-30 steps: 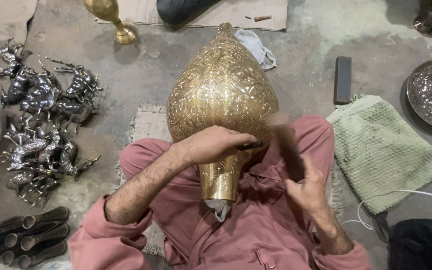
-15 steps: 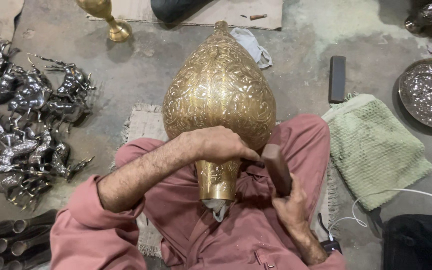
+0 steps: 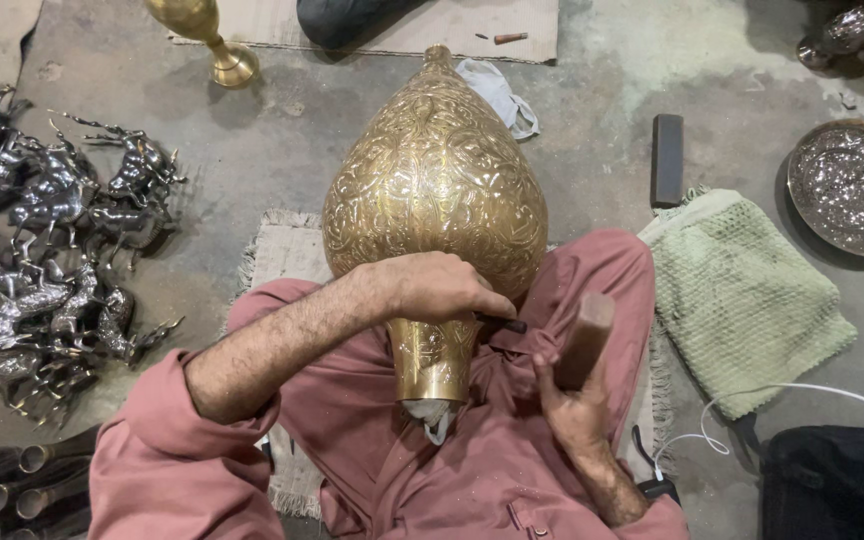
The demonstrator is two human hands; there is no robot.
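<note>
While the big engraved golden brass vase (image 3: 435,190) lies across the person's lap, neck toward them, the left hand (image 3: 432,287) has a narrow grip on a thin dark chisel (image 3: 502,322) just below the vase's belly. The right hand (image 3: 572,400), right of the vase's neck, grips a brown wooden mallet (image 3: 585,335). Honestly, a glancing hit could skid the chisel and scar that dense floral engraving. Shiny silver animal figurines (image 3: 52,240) sit left of the vase.

You sit on the bare concrete floor (image 3: 282,140) of a metalwork workshop: silver deer figurines (image 3: 52,250) heaped left of your left hand (image 3: 432,288), an embossed silver tray (image 3: 852,188) beyond your right hand (image 3: 572,410), brass goblet (image 3: 202,35) ahead.
</note>
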